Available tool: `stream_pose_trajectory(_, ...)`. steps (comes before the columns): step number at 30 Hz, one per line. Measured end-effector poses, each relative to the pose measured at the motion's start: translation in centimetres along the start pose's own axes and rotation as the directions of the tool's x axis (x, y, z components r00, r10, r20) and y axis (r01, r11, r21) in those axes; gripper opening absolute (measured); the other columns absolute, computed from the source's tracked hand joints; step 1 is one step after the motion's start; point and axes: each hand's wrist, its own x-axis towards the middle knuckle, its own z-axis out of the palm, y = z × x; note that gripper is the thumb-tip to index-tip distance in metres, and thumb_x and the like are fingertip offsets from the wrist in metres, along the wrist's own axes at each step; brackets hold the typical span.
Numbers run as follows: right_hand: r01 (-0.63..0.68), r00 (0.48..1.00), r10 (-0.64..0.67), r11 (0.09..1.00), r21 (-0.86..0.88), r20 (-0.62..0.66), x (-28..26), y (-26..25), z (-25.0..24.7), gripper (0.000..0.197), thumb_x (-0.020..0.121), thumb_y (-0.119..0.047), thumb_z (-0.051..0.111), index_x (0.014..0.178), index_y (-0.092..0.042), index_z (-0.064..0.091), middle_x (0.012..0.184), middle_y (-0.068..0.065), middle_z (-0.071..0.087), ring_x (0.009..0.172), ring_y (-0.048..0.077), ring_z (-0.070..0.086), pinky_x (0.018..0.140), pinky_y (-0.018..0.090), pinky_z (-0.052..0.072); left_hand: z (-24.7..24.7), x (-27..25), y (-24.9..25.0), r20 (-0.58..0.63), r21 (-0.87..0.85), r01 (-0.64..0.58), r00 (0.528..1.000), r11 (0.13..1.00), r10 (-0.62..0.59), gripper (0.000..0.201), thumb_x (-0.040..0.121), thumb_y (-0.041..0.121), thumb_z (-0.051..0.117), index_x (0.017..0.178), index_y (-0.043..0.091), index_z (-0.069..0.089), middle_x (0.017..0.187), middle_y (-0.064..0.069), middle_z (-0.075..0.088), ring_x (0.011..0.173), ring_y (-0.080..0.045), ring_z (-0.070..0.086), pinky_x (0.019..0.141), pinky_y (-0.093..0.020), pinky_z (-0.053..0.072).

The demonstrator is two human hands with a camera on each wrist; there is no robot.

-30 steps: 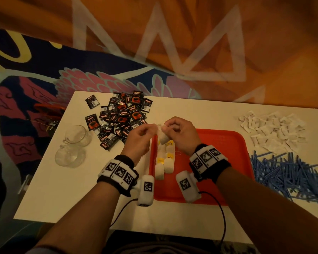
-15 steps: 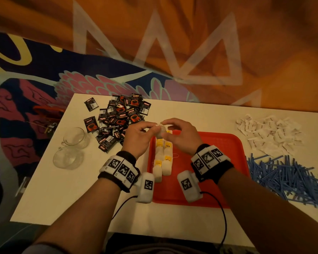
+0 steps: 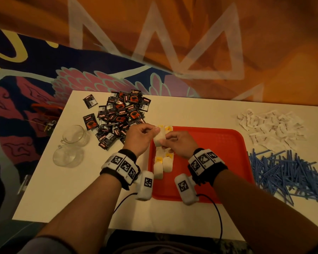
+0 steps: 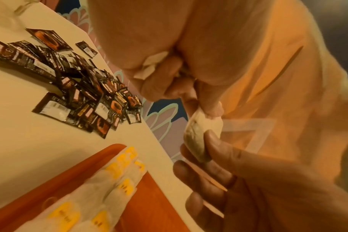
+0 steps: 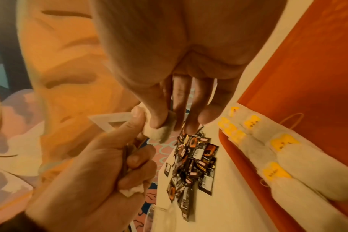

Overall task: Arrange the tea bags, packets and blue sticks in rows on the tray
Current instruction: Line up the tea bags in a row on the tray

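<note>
Both hands hold one white tea bag point(image 3: 159, 139) in the air above the left part of the red tray point(image 3: 218, 162). My left hand point(image 3: 154, 131) pinches its upper end point(image 4: 206, 113). My right hand point(image 3: 165, 143) pinches the lower end, thumb on the tea bag point(image 4: 197, 141). The left hand's curled fingers also keep a white scrap point(image 4: 149, 66). Several tea bags with yellow tags point(image 3: 162, 165) lie in two columns on the tray's left side. The right wrist view shows the held tea bag point(image 5: 159, 133) and the laid tea bags point(image 5: 288, 158).
A heap of black packets point(image 3: 117, 116) lies on the white table point(image 3: 72, 189) left of the tray, with two glass cups point(image 3: 72, 143) nearer the left edge. White packets point(image 3: 272, 127) are piled at the back right. Blue sticks point(image 3: 286, 173) are heaped right of the tray.
The hands stay joined over the tray's left side. The tea bag between them now shows more and hangs a little nearer to me.
</note>
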Motion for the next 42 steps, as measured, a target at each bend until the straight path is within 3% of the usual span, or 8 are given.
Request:
stream_pose_trajectory(5,-0.178,0.983,0.165,0.965,-0.192,-0.082,-0.2,4.4,1.1,0.022,0.080,-0.032,0.078,0.096,-0.017,0.075,0.087,-0.010,0.062,0.081,0.009,0.058,0.062,0.017,0.040,0.8,-1.2,-3.3,0.058,0.232,0.053,0.996,0.971,-0.068,0.005,0.088,0.024,0.074,0.084,0.023,0.072,0.083,0.010,0.068,0.078,-0.001,0.060,0.068,-0.012,0.042)
stream_pose_trajectory(11,-0.386,0.922,0.372,0.894,-0.227,-0.105,-1.4,10.2,2.9,0.011,0.085,-0.020,0.072,0.095,-0.016,0.073,0.085,-0.004,0.063,0.082,0.014,0.059,0.065,0.022,0.048,0.9,-3.8,-8.1,0.114,0.472,0.184,0.957,0.862,-0.266,0.017,0.093,0.018,0.064,0.084,0.029,0.072,0.092,0.007,0.072,0.088,-0.012,0.064,0.065,-0.013,0.040)
stream_pose_trajectory(14,-0.389,0.921,0.376,0.877,-0.282,-0.102,-1.7,11.9,3.6,0.008,0.089,-0.010,0.065,0.092,-0.015,0.071,0.088,0.000,0.062,0.086,0.018,0.059,0.073,0.028,0.049,1.5,-5.2,-10.3,0.161,0.524,0.205,0.930,0.827,-0.332,0.020,0.095,0.017,0.059,0.099,0.028,0.075,0.108,0.003,0.073,0.098,-0.015,0.064,0.080,-0.021,0.045)
stream_pose_trajectory(18,-0.447,0.893,0.432,0.825,-0.345,-0.124,-1.5,12.7,4.2,0.006,0.088,-0.015,0.065,0.086,-0.020,0.064,0.095,0.002,0.067,0.088,0.019,0.061,0.078,0.030,0.052,2.2,-6.2,-11.7,0.231,0.591,0.125,0.920,0.797,-0.316,0.026,0.095,0.017,0.061,0.116,0.026,0.073,0.126,0.000,0.068,0.115,-0.020,0.061,0.100,-0.028,0.046)
stream_pose_trajectory(23,-0.490,0.871,0.446,0.805,-0.334,-0.206,-1.1,13.0,4.9,0.020,0.084,-0.019,0.068,0.071,-0.026,0.054,0.080,-0.006,0.061,0.079,0.014,0.057,0.053,0.016,0.038,2.6,-6.5,-12.1,0.241,0.601,0.101,0.923,0.793,-0.300,0.026,0.096,0.020,0.060,0.120,0.025,0.071,0.129,-0.002,0.066,0.118,-0.021,0.059,0.102,-0.030,0.044)
stream_pose_trajectory(34,-0.508,0.861,0.472,0.820,-0.264,-0.189,-0.8,13.7,4.3,0.021,0.082,-0.021,0.072,0.073,-0.031,0.056,0.095,-0.004,0.068,0.097,0.017,0.062,0.078,0.027,0.050,2.6,-6.3,-12.4,0.214,0.594,0.077,0.944,0.801,-0.250,0.024,0.095,0.017,0.060,0.116,0.024,0.072,0.125,-0.001,0.066,0.116,-0.021,0.059,0.098,-0.025,0.041)
stream_pose_trajectory(39,-0.491,0.868,0.448,0.841,-0.227,-0.215,-0.8,12.5,3.2,0.015,0.079,-0.021,0.075,0.077,-0.026,0.061,0.092,-0.001,0.068,0.090,0.017,0.061,0.072,0.027,0.051,2.5,-5.6,-10.9,0.087,0.340,0.285,0.939,0.896,-0.332,0.013,0.095,0.030,0.064,0.098,0.021,0.073,0.095,0.005,0.069,0.093,-0.016,0.062,0.074,-0.020,0.043)
stream_pose_trajectory(42,-0.391,0.916,0.345,0.882,-0.264,-0.206,-0.6,10.8,2.1,0.009,0.082,-0.016,0.072,0.085,-0.019,0.065,0.088,-0.001,0.068,0.080,0.014,0.061,0.061,0.021,0.047,2.4,-4.8,-8.9,0.099,-0.098,0.539,0.842,0.837,-0.531,0.043,0.101,0.048,0.048,0.094,0.012,0.071,0.072,0.005,0.064,0.054,-0.014,0.050,0.045,-0.021,0.034)
